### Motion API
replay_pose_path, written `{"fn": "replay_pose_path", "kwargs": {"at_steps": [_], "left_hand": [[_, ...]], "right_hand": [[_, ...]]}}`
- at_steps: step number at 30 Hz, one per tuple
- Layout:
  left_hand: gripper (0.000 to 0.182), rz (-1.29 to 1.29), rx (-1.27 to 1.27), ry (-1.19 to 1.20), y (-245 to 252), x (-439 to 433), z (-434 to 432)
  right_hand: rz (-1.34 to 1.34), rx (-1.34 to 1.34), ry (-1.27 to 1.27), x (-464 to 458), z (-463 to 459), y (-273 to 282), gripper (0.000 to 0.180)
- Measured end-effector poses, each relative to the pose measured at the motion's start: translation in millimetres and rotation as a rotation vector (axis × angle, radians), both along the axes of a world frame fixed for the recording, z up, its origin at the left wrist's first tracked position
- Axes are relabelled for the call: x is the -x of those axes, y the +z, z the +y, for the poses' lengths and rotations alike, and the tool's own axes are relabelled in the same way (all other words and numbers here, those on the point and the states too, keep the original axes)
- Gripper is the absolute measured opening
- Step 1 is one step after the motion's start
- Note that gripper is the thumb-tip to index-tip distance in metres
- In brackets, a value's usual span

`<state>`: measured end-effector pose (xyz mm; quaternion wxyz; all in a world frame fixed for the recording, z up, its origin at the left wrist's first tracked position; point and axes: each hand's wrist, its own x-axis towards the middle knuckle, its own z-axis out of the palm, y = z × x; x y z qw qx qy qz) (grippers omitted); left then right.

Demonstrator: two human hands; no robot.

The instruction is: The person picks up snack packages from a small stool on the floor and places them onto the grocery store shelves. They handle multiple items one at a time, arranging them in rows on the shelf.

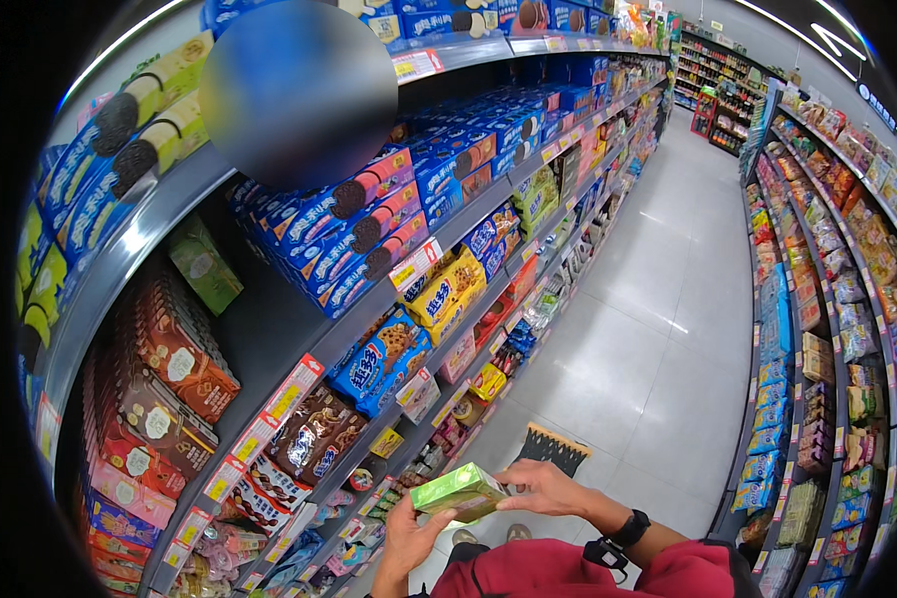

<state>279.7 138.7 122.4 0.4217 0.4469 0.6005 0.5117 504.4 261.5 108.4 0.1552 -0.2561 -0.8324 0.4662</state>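
Note:
A small green box (460,493) is held between both hands, low in the middle of the head view. My left hand (412,532) grips its left end, thumb along the near side. The fingers of my right hand (534,487) pinch the right end; a black band and a small black device are on that wrist. On the shelf to the left, another green box (205,263) stands beside rows of brown and red boxes (172,426). Blue Oreo cookie boxes (344,232) are stacked beyond it.
Metal shelves with a price-tag rail (269,422) run along the left. Packed snack shelves (815,359) line the right side. Between them runs a tiled aisle floor (643,321), with a black, wooden-edged item (553,450) on it near my feet. A blurred disc covers part of the upper left.

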Motion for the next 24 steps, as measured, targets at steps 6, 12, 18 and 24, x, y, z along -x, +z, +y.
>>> {"fn": "replay_pose_path", "kwargs": {"at_steps": [6,12,18,24], "left_hand": [[0.03,0.218,-0.149,0.024,43.6,32.4,-14.6],[0.038,0.267,-0.225,0.051,63.3,68.2,-30.3],[0.045,0.163,-0.455,0.216,61.1,98.8,-49.9],[0.026,0.313,-0.354,0.305,68.0,120.9,-78.0]], "right_hand": [[0.114,-0.034,0.021,47.4,-11.2,52.3,0.046],[0.166,-0.06,0.017,96.3,-19.3,72.5,0.037],[0.398,0.278,-0.004,143.0,-7.9,114.3,0.042],[0.389,0.154,-0.101,207.4,50.7,182.7,0.032]]}}
